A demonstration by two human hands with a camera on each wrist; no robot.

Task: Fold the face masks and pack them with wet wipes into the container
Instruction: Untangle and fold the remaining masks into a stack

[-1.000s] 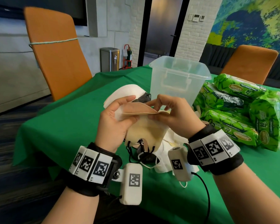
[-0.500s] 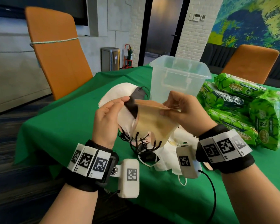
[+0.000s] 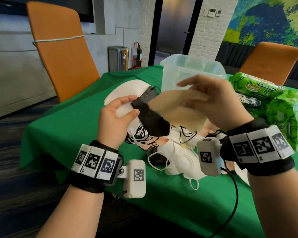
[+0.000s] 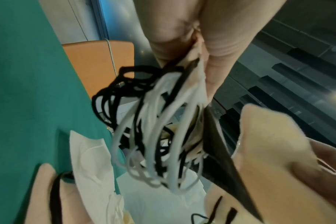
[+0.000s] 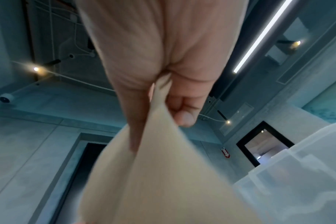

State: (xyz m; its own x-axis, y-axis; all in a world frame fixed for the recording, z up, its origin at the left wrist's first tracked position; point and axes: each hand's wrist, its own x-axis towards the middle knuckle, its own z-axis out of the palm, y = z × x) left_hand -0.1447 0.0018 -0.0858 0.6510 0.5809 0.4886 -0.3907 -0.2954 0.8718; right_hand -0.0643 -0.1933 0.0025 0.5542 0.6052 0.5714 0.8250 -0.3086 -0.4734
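My left hand [image 3: 133, 105] pinches a stack of folded masks, a black mask [image 3: 150, 117] on top and a white mask [image 3: 124, 109] under it. In the left wrist view their black and white ear loops [image 4: 144, 128] hang down in a bunch below the left hand [image 4: 197, 50]. My right hand [image 3: 193, 93] pinches a beige mask [image 3: 177, 109] by its upper edge, blurred, with its left end over the black one; the right wrist view shows the right hand [image 5: 159, 91] gripping that beige mask [image 5: 163, 166]. Behind both hands stands the clear plastic container [image 3: 193, 73].
Green wet wipe packs [image 3: 282, 114] are piled at the right of the green table [image 3: 72, 127]. Loose white masks [image 3: 177, 158] lie below my hands near the front edge. Orange chairs [image 3: 62, 54] stand behind the table at left and right.
One second ago both hands pressed the beige mask folded. Since then my right hand has lifted it up and to the right, and my left hand now grips the black-and-white stack alone.
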